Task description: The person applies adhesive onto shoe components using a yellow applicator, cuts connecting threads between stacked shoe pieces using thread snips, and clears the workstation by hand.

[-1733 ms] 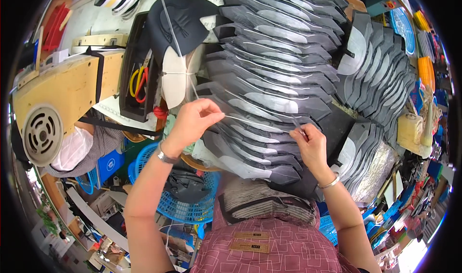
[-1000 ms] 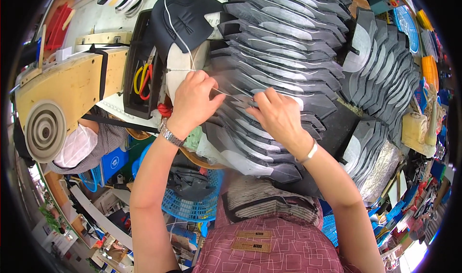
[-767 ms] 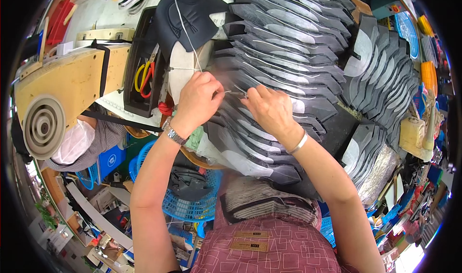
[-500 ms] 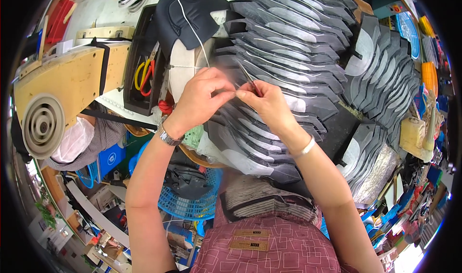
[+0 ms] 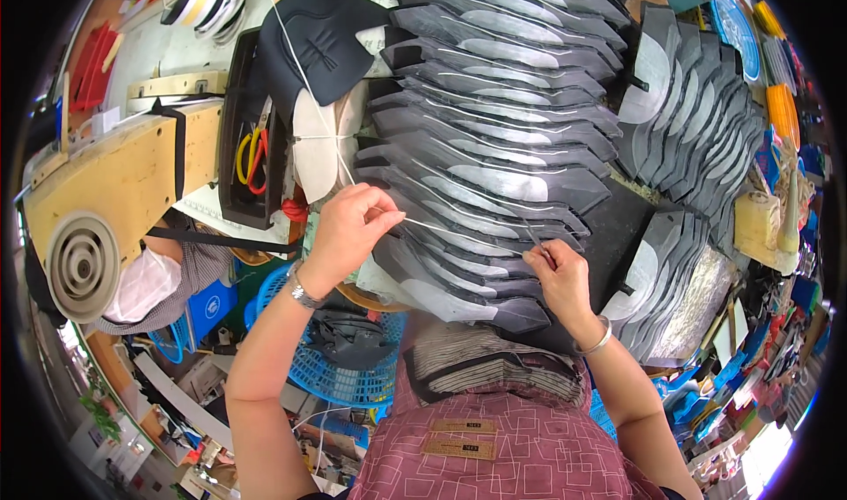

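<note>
A thin white cord [image 5: 463, 235] is stretched between my two hands, above overlapping dark grey cut pieces [image 5: 503, 182] with pale patches. My left hand [image 5: 355, 235] pinches it between thumb and fingertips. From there the cord runs up past a black moulded piece [image 5: 322, 46] and out at the top. My right hand [image 5: 565, 279], lower and to the right, is closed on the cord's other end. A slim dark tool, blurred, sticks up from the right fingers; its kind cannot be made out. White lines lie along the edges of several pieces.
A black tray [image 5: 231, 138] holding scissors [image 5: 256, 156] with red and yellow handles stands left, beside a yellowish machine arm [image 5: 115, 160]. More stacked grey pieces [image 5: 679, 103] lie right. A blue basket [image 5: 344, 381] sits below the table edge. Another person's checked sleeve [image 5: 207, 266] shows left.
My hands have moved apart and lower, the right one going right and down. The cord is now drawn straight between them. The view has shifted slightly.
</note>
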Demonstrator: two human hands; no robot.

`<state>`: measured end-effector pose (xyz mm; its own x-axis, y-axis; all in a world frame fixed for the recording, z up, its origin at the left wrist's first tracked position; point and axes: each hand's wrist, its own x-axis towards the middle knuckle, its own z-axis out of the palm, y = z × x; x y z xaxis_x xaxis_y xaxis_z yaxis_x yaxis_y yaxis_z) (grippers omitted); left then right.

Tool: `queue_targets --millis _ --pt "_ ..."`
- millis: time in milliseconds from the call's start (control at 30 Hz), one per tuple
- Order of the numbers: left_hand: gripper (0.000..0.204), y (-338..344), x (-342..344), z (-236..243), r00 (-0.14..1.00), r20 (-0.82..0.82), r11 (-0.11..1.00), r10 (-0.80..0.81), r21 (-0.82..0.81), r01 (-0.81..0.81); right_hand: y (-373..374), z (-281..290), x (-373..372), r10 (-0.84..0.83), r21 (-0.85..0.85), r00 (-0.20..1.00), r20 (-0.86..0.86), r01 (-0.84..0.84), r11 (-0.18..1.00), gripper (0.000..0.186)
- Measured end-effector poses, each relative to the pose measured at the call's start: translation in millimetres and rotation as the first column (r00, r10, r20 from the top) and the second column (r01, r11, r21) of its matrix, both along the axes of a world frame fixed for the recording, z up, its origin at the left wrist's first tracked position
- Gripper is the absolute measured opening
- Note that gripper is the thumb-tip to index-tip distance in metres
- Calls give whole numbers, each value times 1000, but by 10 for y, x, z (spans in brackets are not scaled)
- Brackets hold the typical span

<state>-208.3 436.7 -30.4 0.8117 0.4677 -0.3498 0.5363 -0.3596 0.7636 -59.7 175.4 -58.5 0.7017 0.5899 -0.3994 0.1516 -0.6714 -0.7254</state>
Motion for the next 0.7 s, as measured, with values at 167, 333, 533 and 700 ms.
queue_targets --millis 167,333,533,700 --pt "21 -8 56 -213 986 99 909 -131 410 80 95 -105 -30 112 -32 951 289 -108 994 20" --pt "30 -17 169 -315 952 171 794 -254 598 104 -5 -166 77 254 -186 788 561 -180 966 20" --pt "28 -21 246 -374 922 52 585 -385 786 200 170 118 95 283 3 751 597 -355 935 25" --pt "32 85 245 -197 937 -4 706 -350 656 266 728 122 -40 328 76 732 597 -459 885 30"
